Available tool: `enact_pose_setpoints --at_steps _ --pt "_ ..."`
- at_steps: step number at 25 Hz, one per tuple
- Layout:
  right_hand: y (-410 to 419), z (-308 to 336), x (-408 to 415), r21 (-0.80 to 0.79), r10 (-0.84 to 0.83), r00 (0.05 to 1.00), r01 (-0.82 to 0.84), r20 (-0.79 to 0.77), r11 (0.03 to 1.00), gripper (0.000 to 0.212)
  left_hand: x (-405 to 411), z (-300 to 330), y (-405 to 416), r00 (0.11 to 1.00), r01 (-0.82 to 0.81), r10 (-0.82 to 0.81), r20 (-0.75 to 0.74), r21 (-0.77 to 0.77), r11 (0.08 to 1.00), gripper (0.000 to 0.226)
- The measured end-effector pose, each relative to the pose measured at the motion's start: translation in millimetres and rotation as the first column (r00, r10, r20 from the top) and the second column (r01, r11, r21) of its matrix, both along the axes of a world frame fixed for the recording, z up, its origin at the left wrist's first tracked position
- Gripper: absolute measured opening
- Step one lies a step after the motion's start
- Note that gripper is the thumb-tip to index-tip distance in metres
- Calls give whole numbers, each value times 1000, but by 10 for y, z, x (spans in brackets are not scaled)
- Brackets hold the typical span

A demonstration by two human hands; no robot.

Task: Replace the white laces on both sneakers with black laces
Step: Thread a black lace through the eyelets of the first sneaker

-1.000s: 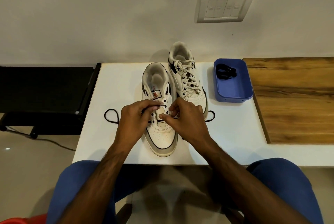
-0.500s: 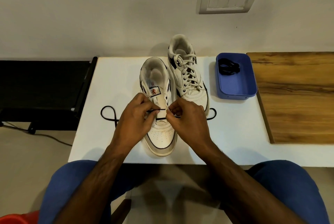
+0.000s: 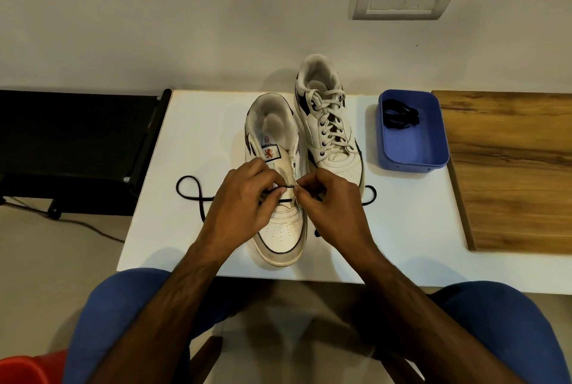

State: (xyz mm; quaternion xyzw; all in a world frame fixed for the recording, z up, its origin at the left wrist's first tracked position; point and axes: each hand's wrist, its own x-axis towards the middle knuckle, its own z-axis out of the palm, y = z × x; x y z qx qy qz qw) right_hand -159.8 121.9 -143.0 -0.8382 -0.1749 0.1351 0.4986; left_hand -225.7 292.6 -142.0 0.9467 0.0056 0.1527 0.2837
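Left hand (image 3: 244,201) and right hand (image 3: 329,201) both pinching black lace (image 3: 286,188), now drawing it taut across a higher eyelet row of near sneaker (image 3: 278,198) on white table (image 3: 402,229). Lacing advancing; far sneaker (image 3: 328,123) keeping white laces (image 3: 332,117).

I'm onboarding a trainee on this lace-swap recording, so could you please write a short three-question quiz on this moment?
1. True or false: the far sneaker carries white laces.
2. What lies in the blue tray? A) white laces B) a bundled black lace C) scissors
3. Fill in: both hands, left and right, pinch the black lace over the ____ sneaker.

Key: 1 true; 2 B; 3 near.
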Motion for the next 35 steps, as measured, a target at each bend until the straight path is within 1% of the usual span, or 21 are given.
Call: enact_pose_setpoints --at_steps 3,6,8,14,20,22,25,27,28,30,31,33,34,35 --pt "0 7 -2 0 1 1000 -1 3 1000 10 -4 -8 -44 1000 5 -4 -20 47 999 14" --pt "3 3 4 -3 -5 1000 5 -6 1000 7 1 -24 -102 999 -36 39 -36 88 996 13" --pt "0 0 5 -7 -12 1000 12 -8 1000 6 8 -29 -117 997 -60 63 -35 92 994 12" --pt "10 7 -1 -22 -19 1000 19 -19 1000 11 30 -23 -98 998 -52 54 -23 77 996 11" --pt "11 6 -10 -24 -26 1000 26 2 999 11 27 -46 -99 999 -28 31 -24 139 990 11" --pt "5 14 -11 -21 -9 1000 9 7 1000 12 33 -48 -113 999 -38 41 -18 136 990 11" --pt "-47 34 38 11 53 997 -53 -61 999 12 27 -73 -116 996 -84 86 -16 115 990 5" --pt "-85 42 79 20 67 991 -65 -113 998 9 33 -87 -113 993 -114 116 -21 86 990 5" --pt "-92 43 93 18 61 991 -60 -121 998 8 38 -88 -112 993 -113 115 -25 62 992 6" --pt "-82 46 99 25 47 993 -44 -106 999 5 41 -72 -112 994 -103 104 -35 29 994 15" --pt "-74 42 99 28 45 995 -43 -85 999 4 38 -63 -105 994 -103 104 -38 40 994 21" --pt "-69 47 98 32 45 998 -44 -50 999 4 20 -41 -95 992 -121 124 -26 111 986 27" --pt "-74 69 108 42 41 998 -40 -44 998 4 14 -26 -94 990 -138 142 -23 136 981 31" --pt "-88 106 126 85 29 998 -24 -64 996 4 9 -10 -95 987 -151 156 -31 137 979 37"
